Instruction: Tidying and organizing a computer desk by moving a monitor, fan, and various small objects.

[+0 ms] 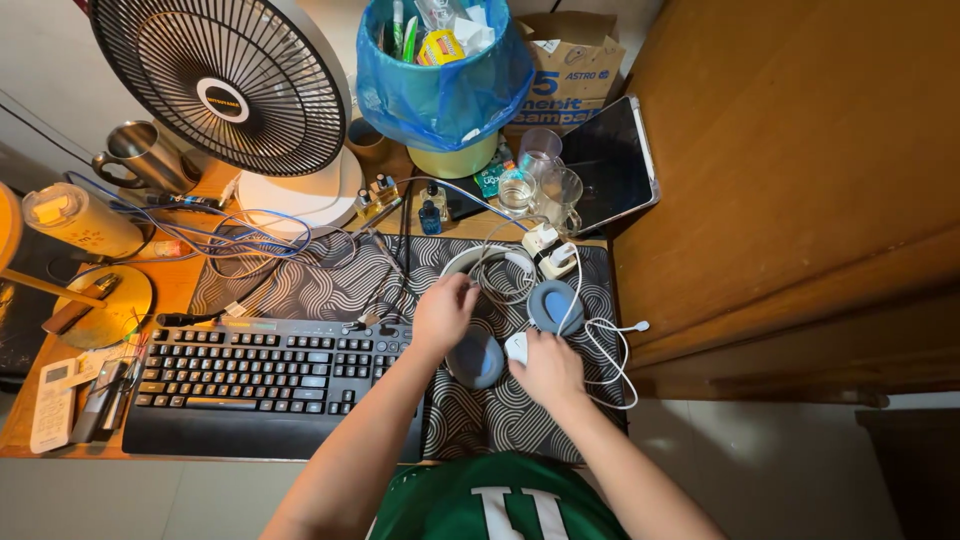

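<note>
Head view — headphones (500, 310) between left hand (443, 312), right hand (545, 368) — both touching.

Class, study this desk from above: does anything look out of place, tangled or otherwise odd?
Yes. A bin lined with a blue bag stands on the desk itself, beside the fan. Blue and white cables sprawl tangled across the patterned mat. Both hands, left hand and right hand, rest on headphones.

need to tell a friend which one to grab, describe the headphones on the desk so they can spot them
Start at the black keyboard, then look right onto the black-and-white wave-patterned desk mat. The white over-ear headphones with blue-grey ear pads lie there under both hands, among white cables; they are the only thing with two round cushioned cups.
</note>
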